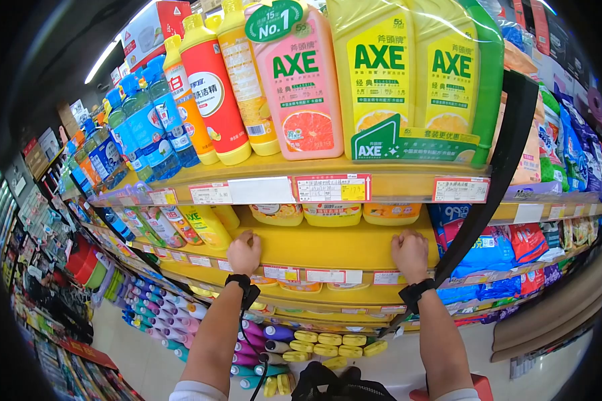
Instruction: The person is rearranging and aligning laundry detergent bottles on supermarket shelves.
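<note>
Both forearms reach forward and up, a black wrist strap [247, 286] on each. The left hand [244, 252] and right hand [410, 254] rest knuckles-up on the yellow shelf [328, 244], well apart, curled into loose fists that hold nothing. The shelf board lies level, mid-rack, its long axis running left to right. On the tier above stand a pink AXE bottle [301, 80] and yellow AXE bottles [408, 73]; pale shop floor [408, 364] lies below
</note>
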Tool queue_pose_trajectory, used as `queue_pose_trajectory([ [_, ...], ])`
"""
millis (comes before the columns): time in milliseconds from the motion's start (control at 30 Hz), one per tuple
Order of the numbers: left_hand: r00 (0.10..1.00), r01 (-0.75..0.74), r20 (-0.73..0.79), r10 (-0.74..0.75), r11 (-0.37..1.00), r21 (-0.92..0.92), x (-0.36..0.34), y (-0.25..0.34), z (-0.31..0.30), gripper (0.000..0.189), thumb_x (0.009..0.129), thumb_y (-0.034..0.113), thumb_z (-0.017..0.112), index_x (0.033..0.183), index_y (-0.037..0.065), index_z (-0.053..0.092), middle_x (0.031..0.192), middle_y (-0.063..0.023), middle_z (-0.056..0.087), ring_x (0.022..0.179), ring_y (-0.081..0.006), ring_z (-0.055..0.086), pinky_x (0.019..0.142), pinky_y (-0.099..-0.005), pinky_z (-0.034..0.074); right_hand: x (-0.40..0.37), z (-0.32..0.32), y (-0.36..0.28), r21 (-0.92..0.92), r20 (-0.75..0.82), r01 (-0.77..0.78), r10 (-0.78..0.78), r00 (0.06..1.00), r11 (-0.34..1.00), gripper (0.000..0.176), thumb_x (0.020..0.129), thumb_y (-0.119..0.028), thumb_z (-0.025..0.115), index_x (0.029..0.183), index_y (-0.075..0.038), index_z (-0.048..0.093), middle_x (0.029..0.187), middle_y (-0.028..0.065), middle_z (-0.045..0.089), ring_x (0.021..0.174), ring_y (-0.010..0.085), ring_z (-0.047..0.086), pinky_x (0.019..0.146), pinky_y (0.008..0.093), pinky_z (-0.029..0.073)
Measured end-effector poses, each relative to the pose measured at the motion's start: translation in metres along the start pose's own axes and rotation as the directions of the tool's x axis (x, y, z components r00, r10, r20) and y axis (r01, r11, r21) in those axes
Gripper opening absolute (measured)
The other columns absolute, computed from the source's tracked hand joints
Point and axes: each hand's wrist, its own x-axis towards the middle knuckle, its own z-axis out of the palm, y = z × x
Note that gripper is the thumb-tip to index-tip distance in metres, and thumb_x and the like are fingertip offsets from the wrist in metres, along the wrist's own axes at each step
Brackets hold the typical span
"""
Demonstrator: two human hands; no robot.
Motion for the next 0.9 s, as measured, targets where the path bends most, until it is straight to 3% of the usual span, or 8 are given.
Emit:
queue_pose_trajectory([
  [900,1.000,0.031,-0.004,-0.031,1.000,0.005,0.0013,0.0010,0.0004,0.027,0.086,0.025,0.064,0.093,0.002,0.075,0.094,-0.0187,0.073,0.081,-0.0387,0.069,0.076,-0.0444,0.055,0.0023,0.0006,0.0013,0.029,0.018,-0.021,0.021,1.000,0.999,0.019,0.085,-0.016,0.065,0.076,-0.001,0.061,0.077,0.0184,0.064,0.082,0.0376,0.062,0.079,0.0474,0.044],
])
